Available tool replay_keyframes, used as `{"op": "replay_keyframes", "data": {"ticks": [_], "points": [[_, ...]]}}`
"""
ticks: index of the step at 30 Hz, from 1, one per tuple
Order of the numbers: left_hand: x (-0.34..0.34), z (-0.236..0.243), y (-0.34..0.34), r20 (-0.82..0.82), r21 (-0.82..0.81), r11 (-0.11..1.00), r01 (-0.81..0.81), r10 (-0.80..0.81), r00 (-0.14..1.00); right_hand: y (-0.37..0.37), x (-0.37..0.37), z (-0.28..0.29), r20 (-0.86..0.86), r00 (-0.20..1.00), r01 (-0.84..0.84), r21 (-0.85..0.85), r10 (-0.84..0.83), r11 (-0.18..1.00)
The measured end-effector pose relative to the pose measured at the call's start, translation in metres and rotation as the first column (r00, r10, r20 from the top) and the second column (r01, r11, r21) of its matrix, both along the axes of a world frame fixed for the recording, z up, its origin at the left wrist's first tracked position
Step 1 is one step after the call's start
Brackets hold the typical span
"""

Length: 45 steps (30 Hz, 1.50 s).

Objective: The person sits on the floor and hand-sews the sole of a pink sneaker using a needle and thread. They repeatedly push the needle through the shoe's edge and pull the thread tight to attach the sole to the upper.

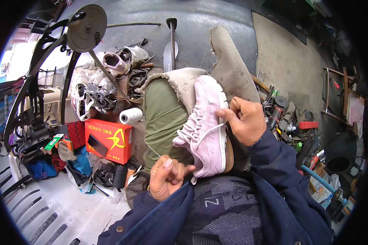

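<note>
A pink sneaker (203, 147) with loose white laces lies on its side across my lap, beside the green trouser leg (159, 110) and a frayed tan cloth (231, 61). My right hand (243, 118) is closed at the sneaker's white sole edge, thumb touching it; what the fingertips pinch is too small to make out. My left hand (167, 176) is curled left of the heel, holding a thin pale thread (153, 150) that runs up and leftward over the trouser leg.
To my left are a white thread spool (131, 115), a red box (120, 145) with a dark phone (97, 145) on it, a black machine (86, 28) and assorted shoes (116, 63). Tools and clutter (276, 110) lie at my right, near a wooden frame (345, 90).
</note>
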<state>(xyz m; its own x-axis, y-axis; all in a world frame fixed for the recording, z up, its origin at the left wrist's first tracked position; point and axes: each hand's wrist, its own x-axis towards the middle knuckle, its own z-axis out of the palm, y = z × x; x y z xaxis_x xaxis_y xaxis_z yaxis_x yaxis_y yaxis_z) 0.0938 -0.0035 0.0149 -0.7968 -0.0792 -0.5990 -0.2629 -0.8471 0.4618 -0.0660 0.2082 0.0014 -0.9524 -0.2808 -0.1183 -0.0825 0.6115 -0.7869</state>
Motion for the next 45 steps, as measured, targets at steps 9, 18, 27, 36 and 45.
{"op": "replay_keyframes", "data": {"ticks": [9, 18, 27, 36, 45], "points": [[0.013, -0.009, -0.006, -0.201, -0.063, 0.997, -0.042, 0.029, 0.979, 0.007, 0.007, 0.004, -0.005, 1.000, 0.018, 0.015, -0.018, 1.000], [0.052, -0.020, -0.109, -0.121, -0.346, 0.937, -0.058, 0.017, 0.993, 0.055, -0.001, -0.014, -0.038, 0.996, 0.060, -0.320, -0.076, 0.946], [0.029, 0.011, -0.037, -0.283, -0.365, 0.927, 0.089, -0.202, 0.938, 0.100, 0.022, -0.007, -0.353, 0.935, 0.016, -0.036, -0.027, 0.999], [-0.037, 0.009, 0.029, -0.135, -0.430, 0.724, 0.539, -0.642, 0.755, 0.055, 0.059, -0.003, -0.083, 0.994, -0.100, -0.361, 0.075, 0.927], [-0.062, -0.004, 0.048, -0.025, -0.335, 0.747, 0.575, -0.616, 0.787, 0.060, 0.056, -0.007, -0.041, 0.995, -0.103, -0.347, 0.095, 0.932]]}}
